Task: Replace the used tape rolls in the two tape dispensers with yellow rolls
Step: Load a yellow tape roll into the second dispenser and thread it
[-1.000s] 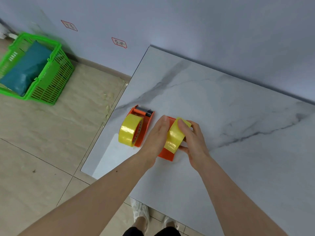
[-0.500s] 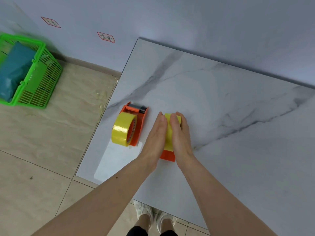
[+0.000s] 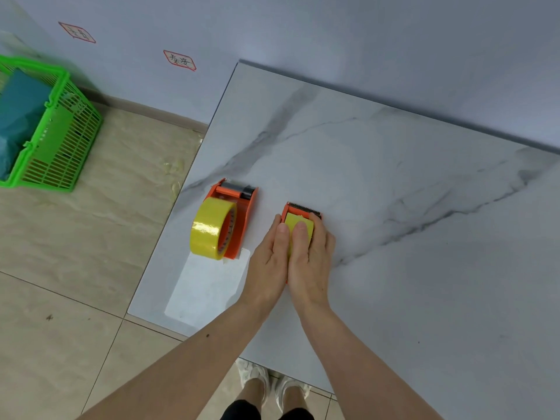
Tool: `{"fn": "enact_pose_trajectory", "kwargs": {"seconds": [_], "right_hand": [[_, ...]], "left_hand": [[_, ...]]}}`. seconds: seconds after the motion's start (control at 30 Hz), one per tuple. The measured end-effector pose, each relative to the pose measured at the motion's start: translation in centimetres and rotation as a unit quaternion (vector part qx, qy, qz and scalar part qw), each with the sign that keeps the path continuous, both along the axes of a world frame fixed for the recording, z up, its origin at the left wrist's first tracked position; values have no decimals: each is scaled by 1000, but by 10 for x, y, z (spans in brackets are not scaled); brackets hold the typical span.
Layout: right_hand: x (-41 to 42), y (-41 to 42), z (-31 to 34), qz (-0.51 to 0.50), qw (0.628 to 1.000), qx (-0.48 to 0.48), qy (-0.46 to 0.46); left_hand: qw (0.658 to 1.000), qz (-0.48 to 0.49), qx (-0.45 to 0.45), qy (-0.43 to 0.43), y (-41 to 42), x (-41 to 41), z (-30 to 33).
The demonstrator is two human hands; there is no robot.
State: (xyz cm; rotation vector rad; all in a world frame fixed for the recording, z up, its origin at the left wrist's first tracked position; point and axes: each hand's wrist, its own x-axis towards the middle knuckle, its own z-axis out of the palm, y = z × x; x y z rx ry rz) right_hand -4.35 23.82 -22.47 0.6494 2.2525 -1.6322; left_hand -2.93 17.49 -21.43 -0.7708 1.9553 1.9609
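Note:
Two orange tape dispensers lie on the marble table (image 3: 378, 183). The left dispenser (image 3: 239, 207) carries a full yellow roll (image 3: 209, 228) and nobody touches it. The right dispenser (image 3: 303, 209) shows only its toothed blade end; a yellow roll (image 3: 295, 222) sits in it, mostly covered. My left hand (image 3: 269, 262) and my right hand (image 3: 312, 259) press against both sides of this dispenser and its roll, thumbs on top of the tape.
A pale rectangular patch (image 3: 206, 286) marks the table near its front left corner. A green plastic basket (image 3: 60, 140) with a teal bag stands on the tiled floor at left. The table's left edge runs just beside the left dispenser.
My hands have closed together over the right dispenser, and the yellow roll has gone down from tilted above it to seated inside. The left dispenser has not moved.

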Motion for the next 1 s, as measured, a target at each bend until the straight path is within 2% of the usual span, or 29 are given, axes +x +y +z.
{"fn": "enact_pose_trajectory", "kwargs": {"seconds": [0.17, 0.43, 0.57, 0.73, 1.0], "right_hand": [[9, -3, -6, 6, 997, 71, -21], [13, -9, -13, 10, 994, 94, -49], [12, -11, -13, 10, 992, 109, -57], [7, -14, -16, -2, 990, 121, -69], [5, -16, -17, -10, 990, 110, -85]], "left_hand": [[1000, 0, -5, 13, 0, 8, -8], [999, 23, -42, 21, -4, 10, -15], [999, 45, 4, 26, -5, 10, -12], [997, 78, 13, 11, -6, 6, -8], [997, 67, 38, 16, -14, 3, -9]]}}
